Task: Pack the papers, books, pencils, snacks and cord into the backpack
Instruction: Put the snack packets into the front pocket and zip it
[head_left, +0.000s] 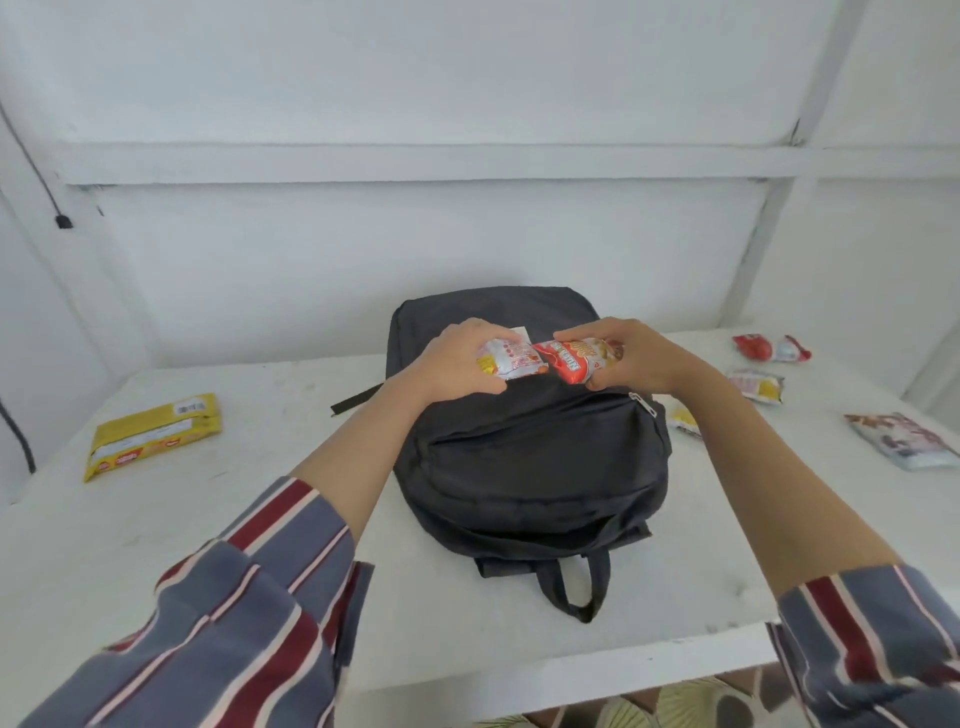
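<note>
- Partly done: left hand (457, 358) gripped pale snack (511, 359), right hand (631, 358) gripped red snack (574, 359), over backpack (535, 467).
- Left out: yellow pack (156, 434) at 9 o'clock, loose snacks (756, 384) at 3 o'clock.

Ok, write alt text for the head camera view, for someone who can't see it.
Two hands hold snacks over a black backpack lying flat on a white table: the left hand grips a white and yellow packet, the right hand a red packet. A yellow package lies at left, more snack packets at right.
</note>
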